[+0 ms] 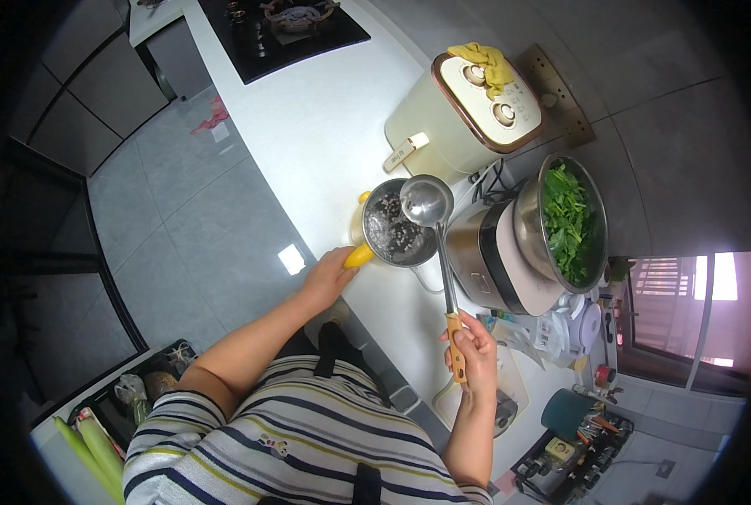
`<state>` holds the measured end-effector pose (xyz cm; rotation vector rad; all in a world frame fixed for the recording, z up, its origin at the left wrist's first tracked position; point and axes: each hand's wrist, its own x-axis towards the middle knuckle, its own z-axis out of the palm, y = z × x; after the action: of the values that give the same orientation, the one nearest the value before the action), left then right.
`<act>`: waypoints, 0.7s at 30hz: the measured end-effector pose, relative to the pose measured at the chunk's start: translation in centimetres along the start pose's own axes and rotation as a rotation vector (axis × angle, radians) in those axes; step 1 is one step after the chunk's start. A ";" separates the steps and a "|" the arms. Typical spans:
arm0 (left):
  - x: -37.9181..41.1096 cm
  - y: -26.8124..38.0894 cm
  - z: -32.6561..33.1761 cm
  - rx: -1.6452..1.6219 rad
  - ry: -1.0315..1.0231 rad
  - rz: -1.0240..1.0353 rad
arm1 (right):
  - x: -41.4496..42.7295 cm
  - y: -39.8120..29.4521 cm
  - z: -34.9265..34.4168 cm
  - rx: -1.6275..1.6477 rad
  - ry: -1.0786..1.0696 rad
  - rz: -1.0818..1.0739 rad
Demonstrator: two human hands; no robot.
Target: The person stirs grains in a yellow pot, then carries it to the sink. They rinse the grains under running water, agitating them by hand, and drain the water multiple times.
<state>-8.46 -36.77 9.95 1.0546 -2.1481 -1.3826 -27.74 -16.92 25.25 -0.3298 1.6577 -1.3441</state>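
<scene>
My left hand (329,276) is closed around the yellow handle of a small metal pot (382,246) on the white counter. Liquid with dark and pale bits lies in the pot. In my right hand (474,350) is the wooden handle of a metal soup ladle (448,278). The ladle's round bowl is over the pot's right rim; whether it touches the rim I cannot tell. Right of the pot, a metal bowl of chopped leafy greens (568,224) rests on top of a rice cooker (495,252).
A cream air fryer (457,113) with a yellow cloth (489,63) on it stands behind the pot. A black gas hob (287,31) is set in the counter at the top. Near my right arm lies a cutting board (517,379); bottles and utensils stand at the lower right.
</scene>
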 end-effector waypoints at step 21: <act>0.1 -0.9 0.4 0.001 0.032 0.059 | 0.3 2.3 0.4 -0.403 0.141 -0.096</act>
<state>-8.45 -36.77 8.97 0.9989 -2.1397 -1.3290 -26.83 -16.54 23.17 -0.5664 2.0544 -1.1147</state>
